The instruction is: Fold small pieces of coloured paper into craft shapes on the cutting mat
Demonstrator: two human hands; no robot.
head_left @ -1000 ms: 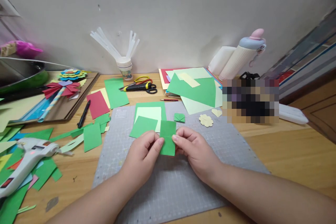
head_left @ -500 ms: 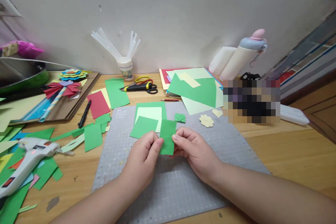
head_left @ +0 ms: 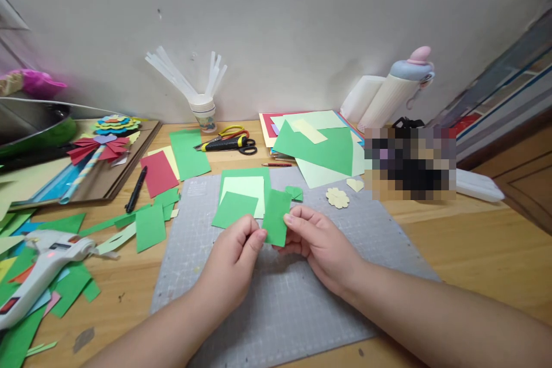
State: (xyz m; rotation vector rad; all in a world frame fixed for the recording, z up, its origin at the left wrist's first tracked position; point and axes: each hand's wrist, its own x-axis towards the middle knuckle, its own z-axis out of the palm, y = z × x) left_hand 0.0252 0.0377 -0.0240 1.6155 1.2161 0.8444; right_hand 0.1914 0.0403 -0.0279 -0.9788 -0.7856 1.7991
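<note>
Both my hands hold a small green paper rectangle (head_left: 276, 215) a little above the grey cutting mat (head_left: 280, 299). My left hand (head_left: 235, 256) pinches its lower left corner with curled fingers. My right hand (head_left: 317, 241) grips its right edge between thumb and fingers. The paper tilts slightly to the right. Just behind it on the mat lie a green square (head_left: 233, 208), a pale green sheet (head_left: 245, 188) on a larger green one, and a small folded green piece (head_left: 294, 192).
A white glue gun (head_left: 38, 264) lies at the left among green paper scraps. Scissors (head_left: 228, 141), a black pen (head_left: 135, 190), a cup of glue sticks (head_left: 202, 112), stacked coloured sheets (head_left: 319, 146), cream cut-outs (head_left: 337, 198) and a bottle (head_left: 399, 92) stand further back.
The green rectangle has been lifted slightly and tilted to the right. My left hand's hold has slipped down to its lower corner. Both hands stay over the mat.
</note>
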